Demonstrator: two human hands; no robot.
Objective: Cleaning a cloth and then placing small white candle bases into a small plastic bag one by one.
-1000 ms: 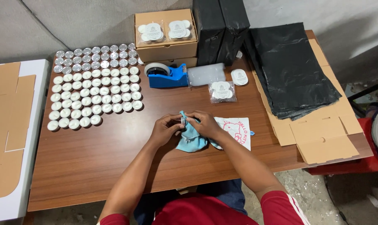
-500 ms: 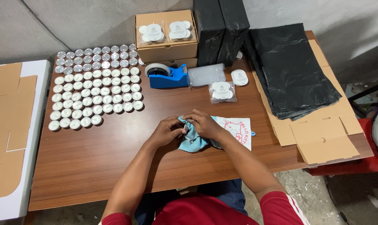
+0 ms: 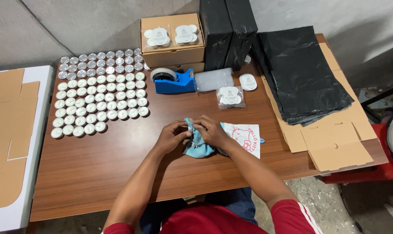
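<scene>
My left hand point(image 3: 171, 135) and my right hand point(image 3: 213, 131) meet over a small light-blue cloth pouch point(image 3: 197, 147) on the brown wooden table point(image 3: 97, 173). Both pinch the pouch's top edge, fingers closed on the fabric. Under my right hand lies a white cloth pouch point(image 3: 246, 137) with a pink cartoon print. A grid of several white tealight candles point(image 3: 99, 97) in silver cups sits at the far left of the table.
A blue tape dispenser point(image 3: 172, 80) and a clear plastic packet point(image 3: 213, 79) lie behind my hands. Packed candle bags point(image 3: 230, 96) sit nearby. A cardboard box point(image 3: 172, 41), black bags point(image 3: 304, 73) and flat cardboard point(image 3: 335, 143) fill the back and right. A flat carton point(image 3: 8, 125) lies left.
My hands have shifted slightly on the blue pouch, fingers working its top edge. Nothing else on the table has moved.
</scene>
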